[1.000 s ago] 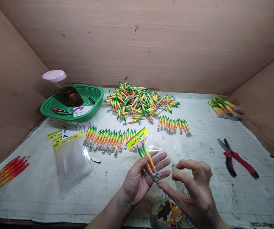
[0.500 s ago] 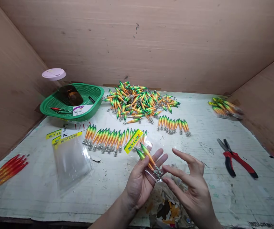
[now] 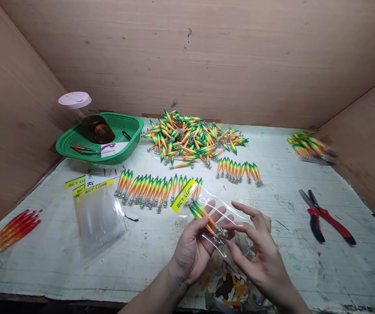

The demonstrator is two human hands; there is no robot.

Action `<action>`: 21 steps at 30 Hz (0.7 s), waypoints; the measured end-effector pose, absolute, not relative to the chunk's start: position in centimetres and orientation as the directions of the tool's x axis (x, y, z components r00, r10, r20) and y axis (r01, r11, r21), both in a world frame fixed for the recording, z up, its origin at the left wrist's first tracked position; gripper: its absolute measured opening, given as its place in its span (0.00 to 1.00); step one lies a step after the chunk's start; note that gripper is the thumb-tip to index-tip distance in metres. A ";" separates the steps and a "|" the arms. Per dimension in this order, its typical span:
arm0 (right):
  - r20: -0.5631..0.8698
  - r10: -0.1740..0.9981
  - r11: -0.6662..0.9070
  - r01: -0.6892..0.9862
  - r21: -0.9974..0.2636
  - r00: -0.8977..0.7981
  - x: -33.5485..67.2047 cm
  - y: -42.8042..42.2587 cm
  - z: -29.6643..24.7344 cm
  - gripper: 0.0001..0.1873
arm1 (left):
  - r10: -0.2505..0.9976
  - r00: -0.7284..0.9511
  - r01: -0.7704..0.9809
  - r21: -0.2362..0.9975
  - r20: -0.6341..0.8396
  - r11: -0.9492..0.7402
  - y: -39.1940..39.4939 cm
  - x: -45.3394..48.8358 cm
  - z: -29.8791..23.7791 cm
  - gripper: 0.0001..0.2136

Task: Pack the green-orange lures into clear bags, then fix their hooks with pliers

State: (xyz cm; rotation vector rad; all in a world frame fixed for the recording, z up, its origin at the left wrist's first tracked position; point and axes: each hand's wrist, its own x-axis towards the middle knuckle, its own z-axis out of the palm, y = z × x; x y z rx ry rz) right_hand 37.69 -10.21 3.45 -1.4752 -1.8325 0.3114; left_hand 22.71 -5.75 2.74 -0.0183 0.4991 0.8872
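Note:
My left hand [image 3: 195, 246] holds a clear plastic bag [image 3: 218, 203] with a yellow header card [image 3: 184, 195] from below, thumb on top. Inside it lie green-to-orange squid jigs [image 3: 203, 213], their hooks toward my right hand. The thumb and a finger of my right hand [image 3: 261, 248] close on the hook end of the bag, while another finger stretches out above. Just behind the bag runs a row of matching squid jigs [image 3: 144, 189], partly hidden by the header card. To the left lie flat bags with yellow headers [image 3: 99, 222].
At the back is a heap of jigs [image 3: 190, 139], with a shorter row [image 3: 238, 170] before it. A green basket [image 3: 131, 144] holds a lidded cup [image 3: 97, 128]. Red-handled pliers [image 3: 326, 218] and packed jigs [image 3: 311, 146] lie right; red jigs [image 3: 14, 231] left.
The bag's clear film now spreads out farther to the right, over the fingers of my right hand. Both hands stay at the hook end, and the view has shifted slightly.

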 end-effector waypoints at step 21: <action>0.499 0.839 0.453 0.787 -0.419 -0.217 37.5 -9.9 4.8 0.12 | 0.738 0.541 -0.753 0.160 -0.402 0.639 -5.8 22.6 2.6 0.15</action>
